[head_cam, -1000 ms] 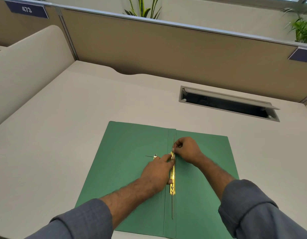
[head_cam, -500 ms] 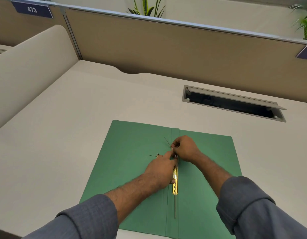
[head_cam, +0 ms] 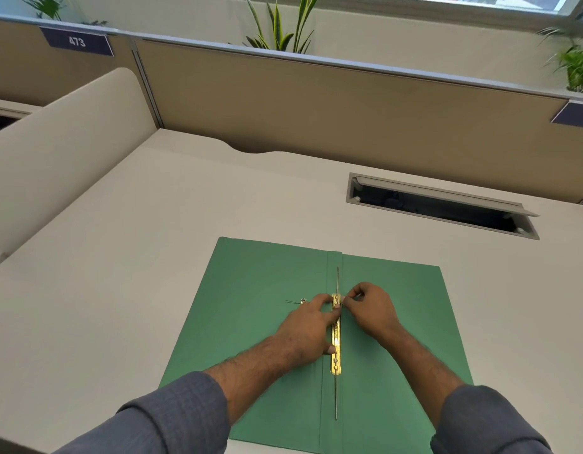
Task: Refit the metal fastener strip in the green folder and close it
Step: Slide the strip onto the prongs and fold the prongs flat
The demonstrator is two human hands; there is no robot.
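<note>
A green folder (head_cam: 260, 290) lies open and flat on the desk. Along its spine fold sits a brass fastener strip (head_cam: 336, 352), with thin metal prongs lying flat beyond both of its ends. My left hand (head_cam: 306, 329) presses on the strip from the left, with fingers at its far end and thumb near its middle. My right hand (head_cam: 368, 306) pinches the strip's far end from the right. A small metal piece (head_cam: 302, 301) lies on the left flap.
The beige desk (head_cam: 136, 257) has a cable slot (head_cam: 440, 208) with a raised lid at the back right. A partition wall (head_cam: 316, 103) runs behind, a curved side panel (head_cam: 54, 152) stands on the left. Plants stand beyond the partition.
The far prong, raised at an angle half a second ago, now lies flat along the spine. Both hands stay at the strip's far end. The camera has tilted up a little.
</note>
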